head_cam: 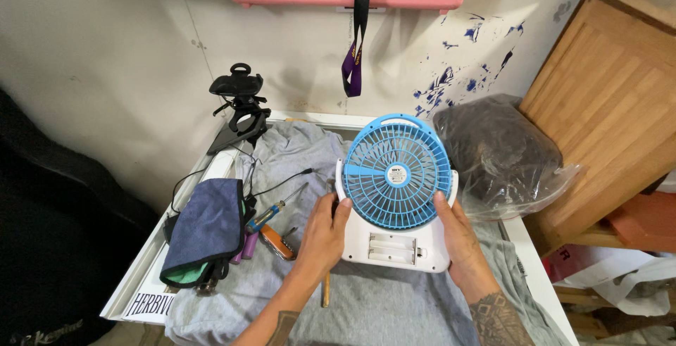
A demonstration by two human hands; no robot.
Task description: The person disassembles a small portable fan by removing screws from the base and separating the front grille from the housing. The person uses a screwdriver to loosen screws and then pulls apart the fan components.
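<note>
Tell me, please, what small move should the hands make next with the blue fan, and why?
Probably lay the fan flat on the grey cloth. Both the left hand and the right hand hold its sides, so none is free for the screwdriver, and the compartment in its white base stands open.

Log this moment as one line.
left hand: grips fan left side | right hand: grips right side | fan: upright on grey cloth

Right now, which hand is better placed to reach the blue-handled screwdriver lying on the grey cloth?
Likely the left hand: it grips the left edge of the blue-and-white plastic fan, nearest the blue-handled screwdriver. The right hand holds the far side.
</note>
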